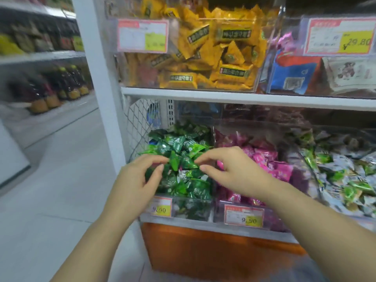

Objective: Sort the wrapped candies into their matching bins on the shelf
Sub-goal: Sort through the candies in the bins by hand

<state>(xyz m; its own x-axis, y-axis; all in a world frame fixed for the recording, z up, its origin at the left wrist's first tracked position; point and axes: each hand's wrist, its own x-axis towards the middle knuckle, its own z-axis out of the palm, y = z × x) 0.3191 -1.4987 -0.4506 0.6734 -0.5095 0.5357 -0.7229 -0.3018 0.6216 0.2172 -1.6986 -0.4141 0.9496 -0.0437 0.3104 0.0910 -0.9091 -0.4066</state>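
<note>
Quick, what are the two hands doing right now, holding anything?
Left hand: open, fingers loosely curled, holding nothing, over the green candies.
Right hand: open, loosely curled, holding nothing.

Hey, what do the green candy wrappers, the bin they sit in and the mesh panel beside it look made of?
Green candy wrappers: likely glossy plastic film; they crinkle and glint. Bin: clear hard plastic, perhaps acrylic; candies show through its front. Mesh panel: probably white-coated metal wire, in a diamond grid.
</note>
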